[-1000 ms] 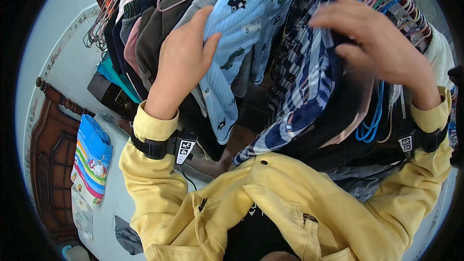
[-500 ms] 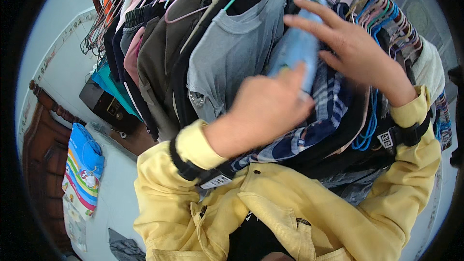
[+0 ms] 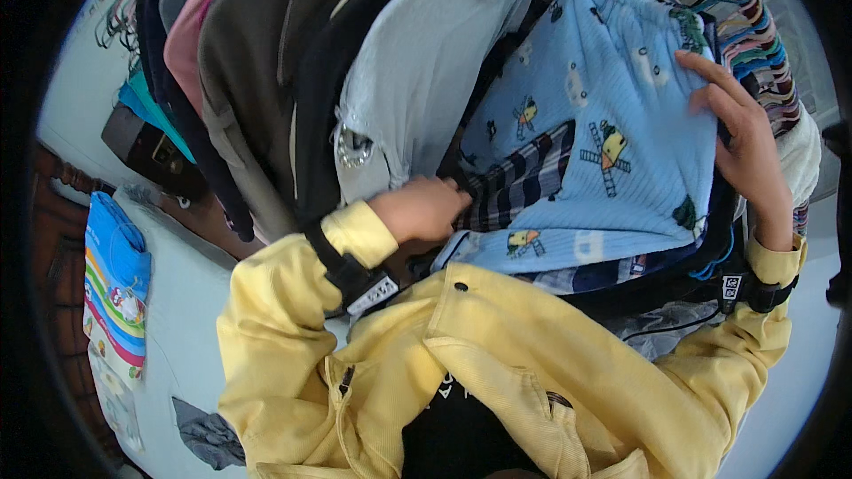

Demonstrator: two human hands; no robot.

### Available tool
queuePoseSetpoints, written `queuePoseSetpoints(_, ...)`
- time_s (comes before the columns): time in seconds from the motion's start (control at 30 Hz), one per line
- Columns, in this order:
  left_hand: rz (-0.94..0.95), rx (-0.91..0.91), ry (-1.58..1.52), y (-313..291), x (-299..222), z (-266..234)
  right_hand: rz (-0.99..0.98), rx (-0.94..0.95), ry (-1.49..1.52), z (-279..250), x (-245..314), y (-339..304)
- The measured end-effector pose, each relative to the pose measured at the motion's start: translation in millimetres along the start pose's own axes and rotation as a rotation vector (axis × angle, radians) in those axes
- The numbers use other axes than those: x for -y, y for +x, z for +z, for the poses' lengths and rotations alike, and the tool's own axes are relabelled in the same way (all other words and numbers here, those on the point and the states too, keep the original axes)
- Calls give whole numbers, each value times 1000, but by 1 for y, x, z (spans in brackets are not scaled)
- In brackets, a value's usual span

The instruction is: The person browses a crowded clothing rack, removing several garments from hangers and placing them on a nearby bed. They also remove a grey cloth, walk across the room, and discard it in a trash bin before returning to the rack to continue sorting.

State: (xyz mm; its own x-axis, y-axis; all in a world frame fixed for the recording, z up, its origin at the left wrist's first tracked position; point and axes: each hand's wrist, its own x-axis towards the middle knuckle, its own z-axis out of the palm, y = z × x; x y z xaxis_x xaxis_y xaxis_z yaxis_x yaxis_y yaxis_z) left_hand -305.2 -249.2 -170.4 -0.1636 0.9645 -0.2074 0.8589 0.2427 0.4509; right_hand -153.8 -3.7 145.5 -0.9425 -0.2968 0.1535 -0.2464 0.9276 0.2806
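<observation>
Light blue trousers (image 3: 577,98) with an elastic waist and windmill prints hang spread out in front of me, over dark plaid clothing. My right hand (image 3: 741,129) rests along their right edge below the waistband, its fingers open and apart. My left hand (image 3: 430,208) is at the lower left of the trousers, fingers curled in against the navy-and-white plaid cloth (image 3: 524,177); whatever is between its fingertips is hidden. Just left of the trousers hangs a light grey T-shirt (image 3: 426,62) with a shiny ornament near its lower edge.
Grey-brown and black garments (image 3: 244,62) hang in a row at the left. Coloured hangers (image 3: 759,49) crowd a rail at the upper right. A bed (image 3: 186,319) with a rainbow-striped blue bundle (image 3: 120,279) lies at lower left, beside a dark box (image 3: 146,146).
The blue trousers, bunched between my hands before, now hang spread open. My left hand has moved down and left; my right hand has moved right and down. The view has shifted.
</observation>
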Motion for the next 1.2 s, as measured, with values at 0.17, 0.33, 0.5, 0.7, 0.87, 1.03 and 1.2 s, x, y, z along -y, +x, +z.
queuePoseSetpoints(0.17,-188,-53,136,14,59,1,37,37,-10,-4,1,3)
queuePoseSetpoints(0.33,-196,-233,-161,55,95,11,-57,130,16,-12,11,-1)
queuePoseSetpoints(0.5,-119,-626,-808,143,101,27,-111,270,8,-19,36,-27)
queuePoseSetpoints(0.7,-112,-800,-1221,215,84,-11,-136,322,118,-8,72,-61)
queuePoseSetpoints(0.87,-81,-504,-1368,209,79,-39,4,294,125,4,79,-78)
queuePoseSetpoints(1.03,110,-414,-1445,158,89,-41,2,80,68,25,73,-83)
queuePoseSetpoints(1.2,106,-492,-1492,80,113,-16,250,-118,19,46,97,-94)
